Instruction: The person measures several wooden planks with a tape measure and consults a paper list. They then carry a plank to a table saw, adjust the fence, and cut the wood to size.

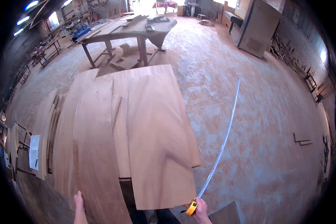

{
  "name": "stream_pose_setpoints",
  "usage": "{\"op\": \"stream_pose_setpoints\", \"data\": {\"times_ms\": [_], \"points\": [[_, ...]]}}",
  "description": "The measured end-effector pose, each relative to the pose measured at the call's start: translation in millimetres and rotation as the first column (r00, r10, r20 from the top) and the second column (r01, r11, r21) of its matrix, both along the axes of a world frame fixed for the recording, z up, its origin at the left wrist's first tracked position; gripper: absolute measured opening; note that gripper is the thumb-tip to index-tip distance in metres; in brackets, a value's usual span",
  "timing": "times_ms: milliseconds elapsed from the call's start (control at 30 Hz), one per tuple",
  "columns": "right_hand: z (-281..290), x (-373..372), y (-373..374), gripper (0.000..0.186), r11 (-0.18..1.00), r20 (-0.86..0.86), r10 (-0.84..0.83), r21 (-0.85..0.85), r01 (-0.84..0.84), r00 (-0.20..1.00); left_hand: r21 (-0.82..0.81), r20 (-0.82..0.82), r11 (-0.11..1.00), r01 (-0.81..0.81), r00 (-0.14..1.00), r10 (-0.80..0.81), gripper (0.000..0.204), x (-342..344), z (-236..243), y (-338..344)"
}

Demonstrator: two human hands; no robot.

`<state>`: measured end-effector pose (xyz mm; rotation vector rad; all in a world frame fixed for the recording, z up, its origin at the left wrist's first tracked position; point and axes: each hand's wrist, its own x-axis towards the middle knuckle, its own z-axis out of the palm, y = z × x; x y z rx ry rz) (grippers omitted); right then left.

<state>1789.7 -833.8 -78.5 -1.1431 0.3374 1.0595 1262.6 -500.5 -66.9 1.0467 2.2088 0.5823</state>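
Note:
My right hand (201,210) is closed around a yellow tape measure (191,208) beside the near right corner of a wide wooden board (156,142). From the case, a long white blade (224,140) stretches forward and bends, its far tip out over the floor. My left hand (78,201) is closed at the near edge of a long brownish board (97,149), thumb on top; the fingers underneath are hidden. Between these two boards more pale planks (121,130) show in the stack.
Narrow planks (44,130) lean along the stack's left side, with a white paper sheet (34,152) and pen beside them. A wooden worktable (112,31) stands beyond the boards. A large metal cabinet (258,30) is at the far right. Thin metal bars (301,142) lie on the floor.

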Motion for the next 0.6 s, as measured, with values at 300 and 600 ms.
{"op": "stream_pose_setpoints", "data": {"times_ms": [300, 600], "points": [[12, 3, -3, 0.027, 0.999, -0.02, -0.023, -0.049, 0.022, 1.0, -0.074, 0.14, 0.997, 0.007, 0.99, 0.003, 0.052, -1, 10, -3], [37, -10, -28, 0.016, 0.946, 0.18, -0.067, -0.301, 0.12, 0.981, -0.066, 0.098, 0.998, 0.005, 0.995, 0.001, 0.047, -12, 5, -4]]}}
